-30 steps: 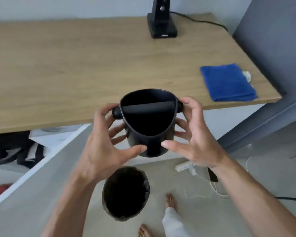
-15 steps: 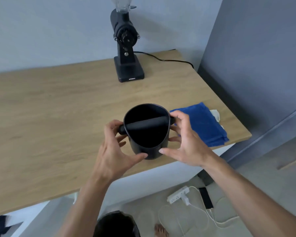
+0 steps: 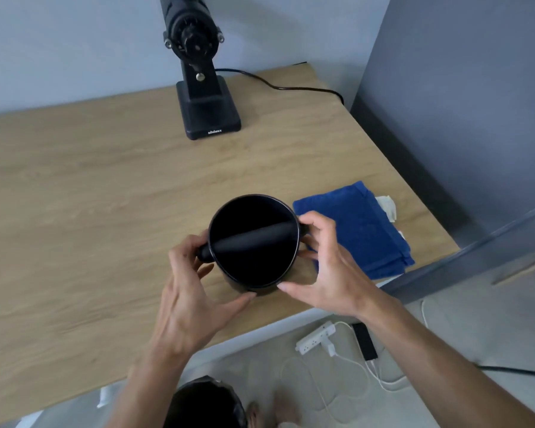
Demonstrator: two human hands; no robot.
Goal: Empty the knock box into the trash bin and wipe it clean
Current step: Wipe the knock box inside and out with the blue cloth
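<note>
Wooden desk (image 3: 90, 211) fills most of the view, with a black grinder (image 3: 203, 88) at 12 o'clock against the pale wall and a folded blue cloth (image 3: 362, 230) at 3 o'clock near the desk's right edge. 1 second earlier the knock box (image 3: 254, 242) was held out over the trash bin (image 3: 204, 403) on the floor; it is now brought back above the desktop, at or just above the surface near the front edge, upright, mouth up, its bar crossing a dark and apparently empty interior. It is gripped by the left hand (image 3: 189, 291) at 9 o'clock and the right hand (image 3: 328, 267) at 3 o'clock, fingers curled half closed around its sides and bar ends. Emptying is judged complete; wiping is not yet begun, and the cloth lies just beside the right hand, untouched.
</note>
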